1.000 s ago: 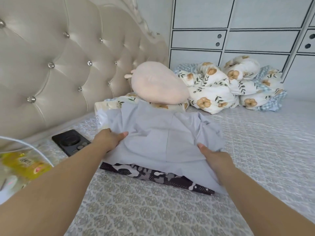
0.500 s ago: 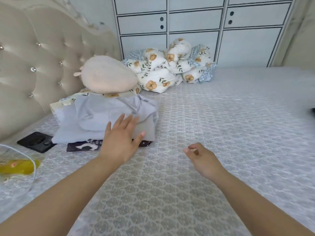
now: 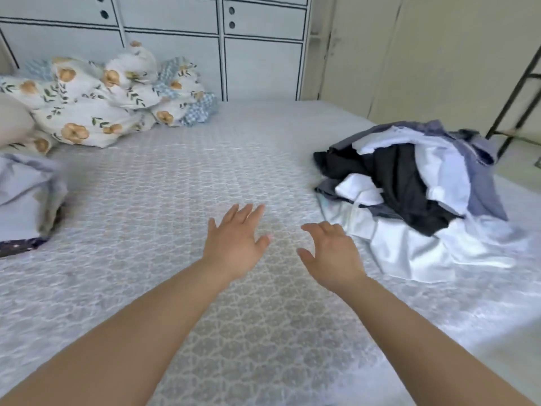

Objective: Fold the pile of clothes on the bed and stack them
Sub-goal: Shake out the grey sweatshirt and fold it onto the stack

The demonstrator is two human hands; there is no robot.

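Both the left hand (image 3: 234, 241) and right hand (image 3: 330, 256) are hovering spread and holding nothing. The unfolded clothes pile (image 3: 415, 200) is lying just right of them.

I've let go of the folded stack (image 3: 26, 197); both hands, left (image 3: 234, 241) and right (image 3: 332, 256), now reach rightward toward the unfolded pile (image 3: 424, 200).

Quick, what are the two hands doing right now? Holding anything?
Left hand: open, fingers spread, holding nothing.
Right hand: open, fingers loosely bent, holding nothing, next to the clothes pile.
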